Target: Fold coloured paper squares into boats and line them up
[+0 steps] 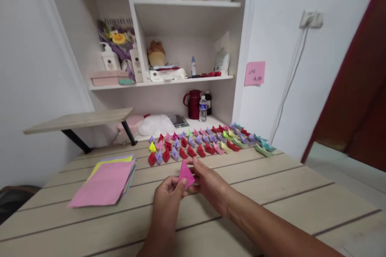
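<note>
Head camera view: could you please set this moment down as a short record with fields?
Held: pink folded paper, a pointed triangle, over the table
Hands: left hand pinches its lower corner; right hand grips its right side
Ahead: folded paper boats in rows, red, purple, pink, green, yellow
Table left: stack of coloured sheets, pink on top
Shelf: red jug beside water bottle
Wall: pink sticky note
</note>
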The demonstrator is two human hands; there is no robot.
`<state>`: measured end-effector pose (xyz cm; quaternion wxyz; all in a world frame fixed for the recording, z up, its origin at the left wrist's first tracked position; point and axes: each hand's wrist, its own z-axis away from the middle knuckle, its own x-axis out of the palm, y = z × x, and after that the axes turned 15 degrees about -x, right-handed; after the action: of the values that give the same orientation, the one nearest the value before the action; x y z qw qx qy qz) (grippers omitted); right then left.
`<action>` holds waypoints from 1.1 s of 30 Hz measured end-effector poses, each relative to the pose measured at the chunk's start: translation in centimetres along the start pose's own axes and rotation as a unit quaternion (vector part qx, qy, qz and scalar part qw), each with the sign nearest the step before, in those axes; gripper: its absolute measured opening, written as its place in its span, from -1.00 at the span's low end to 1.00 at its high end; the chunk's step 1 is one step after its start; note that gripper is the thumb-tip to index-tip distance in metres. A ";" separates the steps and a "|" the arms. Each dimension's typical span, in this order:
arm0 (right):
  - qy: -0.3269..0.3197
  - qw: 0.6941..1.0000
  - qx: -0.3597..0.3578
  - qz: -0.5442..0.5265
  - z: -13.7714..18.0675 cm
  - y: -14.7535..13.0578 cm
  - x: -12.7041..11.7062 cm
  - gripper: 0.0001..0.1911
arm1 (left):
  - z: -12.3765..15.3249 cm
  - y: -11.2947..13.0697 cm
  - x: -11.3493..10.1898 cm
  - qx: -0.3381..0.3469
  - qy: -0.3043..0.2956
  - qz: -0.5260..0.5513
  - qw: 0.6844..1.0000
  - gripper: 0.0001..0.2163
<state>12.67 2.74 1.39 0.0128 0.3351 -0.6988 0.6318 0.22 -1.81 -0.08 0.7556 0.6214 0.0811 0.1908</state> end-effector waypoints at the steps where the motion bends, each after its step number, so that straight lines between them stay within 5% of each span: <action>1: -0.003 1.000 0.009 -0.012 -0.8 0.5 -0.2 -0.54 | -1.0 -0.2 0.2 -0.006 0.004 0.029 1.000 -0.70; 5: -0.006 0.998 0.025 -0.054 -1.4 2.3 -1.0 -0.55 | -2.9 -1.3 0.4 -0.036 0.010 0.125 0.991 -0.59; 11: 0.006 0.997 0.003 -0.081 -1.1 3.7 -1.1 -0.53 | -1.7 -1.1 0.4 -0.055 -0.039 0.181 0.981 -0.60; 22: -0.005 0.993 -0.048 -0.108 -1.7 3.4 -0.7 -0.62 | -2.4 -1.8 1.0 -0.027 -0.061 0.147 0.987 -0.57; 33: -0.002 0.992 -0.023 -0.122 -1.9 2.5 -1.3 -0.64 | -1.5 -0.8 1.5 0.013 -0.086 0.155 0.984 -0.56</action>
<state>11.70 4.98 -0.98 0.0958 0.4188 -0.6670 0.6087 1.26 -0.01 -0.98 0.7128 0.6504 -0.0791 0.2502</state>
